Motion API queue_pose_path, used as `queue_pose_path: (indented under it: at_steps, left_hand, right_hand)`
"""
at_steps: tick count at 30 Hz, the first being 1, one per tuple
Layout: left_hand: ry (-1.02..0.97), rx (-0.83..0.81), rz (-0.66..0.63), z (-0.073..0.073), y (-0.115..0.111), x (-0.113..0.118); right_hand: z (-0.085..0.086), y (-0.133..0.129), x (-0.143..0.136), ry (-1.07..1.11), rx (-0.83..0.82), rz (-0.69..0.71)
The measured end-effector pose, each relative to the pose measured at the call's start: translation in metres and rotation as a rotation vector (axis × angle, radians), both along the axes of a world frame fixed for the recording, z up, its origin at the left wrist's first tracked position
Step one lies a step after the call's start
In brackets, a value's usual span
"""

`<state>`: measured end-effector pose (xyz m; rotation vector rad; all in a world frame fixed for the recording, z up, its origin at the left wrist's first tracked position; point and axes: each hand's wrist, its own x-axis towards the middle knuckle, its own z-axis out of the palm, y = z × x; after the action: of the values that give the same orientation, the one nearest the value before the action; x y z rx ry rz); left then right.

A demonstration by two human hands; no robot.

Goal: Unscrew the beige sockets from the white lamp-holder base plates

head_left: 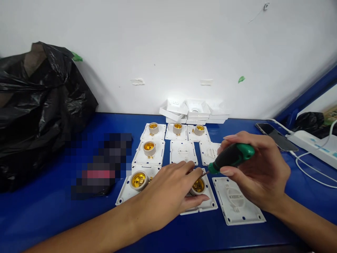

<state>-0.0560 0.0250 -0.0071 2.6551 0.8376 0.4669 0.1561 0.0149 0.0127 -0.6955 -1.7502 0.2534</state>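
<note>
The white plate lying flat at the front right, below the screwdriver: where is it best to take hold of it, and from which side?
Probably by its long edges, coming from above. The white plate lies flat on the blue table with only low ribs on top, so nothing there offers a grip. Its right edge and near corners are free; the right hand, holding the screwdriver, hovers over its far end.

Open blue table (pixel 39 218) at left; black bag (pixel 39 116) and perhaps the pixelated object (pixel 101 165) block farther back.
</note>
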Motion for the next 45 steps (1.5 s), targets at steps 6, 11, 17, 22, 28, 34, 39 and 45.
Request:
queue_pose_path:
  at_steps: [6, 11, 17, 22, 28, 34, 39, 45]
  left_hand:
    - [0.021, -0.015, 0.002, 0.003, 0.000, 0.000]
    - [0.021, -0.009, -0.002, 0.000, 0.000, 0.000]
    - [0.018, -0.040, -0.011, -0.001, 0.000, -0.001]
    - [-0.012, -0.081, -0.019, 0.000, 0.001, -0.002]
    - [-0.007, -0.076, -0.002, 0.001, 0.002, -0.002]
    - [-0.045, -0.089, 0.001, -0.003, 0.001, -0.003]
    - [-0.044, -0.058, -0.007, -0.004, 0.001, -0.003]
    - [-0.031, -0.052, 0.004, 0.000, 0.001, -0.002]
  right_hand:
    - [-0.003, 0.003, -0.001, 0.054, -0.068, 0.005]
    - [-0.007, 0.007, 0.001, 0.056, -0.064, -0.019]
    - [-0.002, -0.003, -0.001, -0.133, 0.039, -0.050]
    - [0.016, -0.005, -0.006, -0.272, 0.068, -0.027]
    - [0.034, 0.001, -0.007, -0.463, 0.118, -0.097]
    - [0.045, -0.008, -0.008, -0.421, -0.096, 0.188]
    - [0.039, -0.005, 0.001, -0.278, -0.380, 0.509]
    - [0.024, -0.003, -0.007, -0.098, -0.146, 0.324]
